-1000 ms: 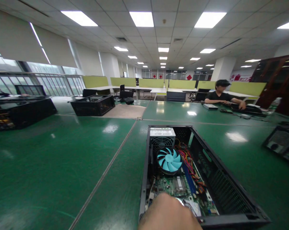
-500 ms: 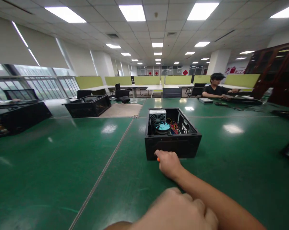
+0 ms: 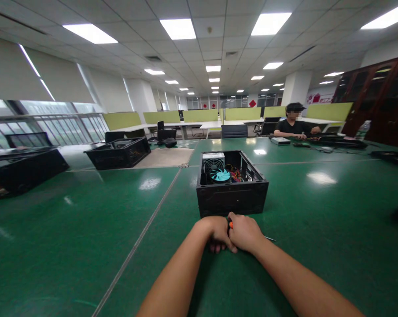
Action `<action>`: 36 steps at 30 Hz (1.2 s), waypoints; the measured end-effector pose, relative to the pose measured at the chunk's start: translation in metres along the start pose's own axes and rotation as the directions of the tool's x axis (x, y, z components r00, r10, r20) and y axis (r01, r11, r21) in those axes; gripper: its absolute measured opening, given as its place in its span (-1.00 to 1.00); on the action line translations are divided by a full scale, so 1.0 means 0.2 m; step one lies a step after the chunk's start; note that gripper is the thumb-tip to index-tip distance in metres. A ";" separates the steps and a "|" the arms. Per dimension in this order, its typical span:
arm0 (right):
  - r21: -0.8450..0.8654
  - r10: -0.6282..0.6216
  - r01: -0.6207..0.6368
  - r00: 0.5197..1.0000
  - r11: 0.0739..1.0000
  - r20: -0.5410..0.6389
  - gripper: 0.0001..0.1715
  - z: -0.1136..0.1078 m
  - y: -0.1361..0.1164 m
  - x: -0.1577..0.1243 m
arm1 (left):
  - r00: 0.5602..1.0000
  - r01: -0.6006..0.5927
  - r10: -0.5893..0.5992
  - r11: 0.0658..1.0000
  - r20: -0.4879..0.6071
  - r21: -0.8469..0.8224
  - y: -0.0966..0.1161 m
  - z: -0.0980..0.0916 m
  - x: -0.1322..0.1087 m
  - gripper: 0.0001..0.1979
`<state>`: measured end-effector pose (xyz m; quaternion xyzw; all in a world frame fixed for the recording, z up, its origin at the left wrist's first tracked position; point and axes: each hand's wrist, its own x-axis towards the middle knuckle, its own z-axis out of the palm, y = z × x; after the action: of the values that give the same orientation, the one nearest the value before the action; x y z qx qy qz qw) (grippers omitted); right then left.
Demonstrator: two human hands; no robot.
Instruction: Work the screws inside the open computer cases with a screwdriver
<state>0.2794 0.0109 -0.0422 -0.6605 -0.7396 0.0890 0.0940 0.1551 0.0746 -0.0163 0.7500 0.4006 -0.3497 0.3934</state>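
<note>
A black computer case [image 3: 232,199] lies with its top side open on the green table. Inside it are a turquoise fan [image 3: 220,175], a power supply [image 3: 213,162] and several coloured wires. Just in front of the case, my right hand [image 3: 247,231] is closed around a screwdriver [image 3: 231,224]; its orange handle end shows near the thumb and its metal shaft sticks out to the right. My left hand [image 3: 220,233] meets it from the left, fingers curled under and thumb against the right hand. What the left fingers hold, if anything, is hidden.
The green table [image 3: 86,237] has a seam left of the case. Another open case [image 3: 119,152] stands near a beige mat [image 3: 167,157]; a further dark case [image 3: 23,171] is at far left. A person [image 3: 294,123] sits across the table at right, near a dark panel [image 3: 337,143].
My left hand has moved forward from the near foreground to meet the right hand. My right hand has come away from the case front, slightly right and nearer, still holding the screwdriver.
</note>
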 end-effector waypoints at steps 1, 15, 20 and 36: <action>0.004 -0.004 0.004 1.000 1.000 0.001 -0.62 0.00 0.00 0.00 | 1.000 -0.004 0.004 1.000 0.003 -0.030 -0.02 0.00 0.02 -0.73; 0.042 -0.027 0.027 1.000 0.999 0.004 -0.62 0.01 0.01 0.01 | 0.999 -0.025 0.032 0.985 0.035 -0.173 -0.11 -0.02 0.16 -0.74; 0.043 -0.028 0.028 1.000 0.999 0.000 -0.64 0.01 0.00 0.00 | 0.999 -0.024 0.031 0.985 0.039 -0.168 -0.11 -0.02 0.16 -0.74; 0.055 -0.032 0.032 0.999 0.998 -0.003 -0.63 0.01 0.00 0.01 | 0.998 -0.041 0.050 0.986 0.050 -0.163 -0.14 -0.02 0.17 -0.77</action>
<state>0.2780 0.0124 -0.0444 -0.6458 -0.7472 0.1070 0.1144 0.1471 0.0989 -0.0524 0.7149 0.3998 -0.3271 0.4713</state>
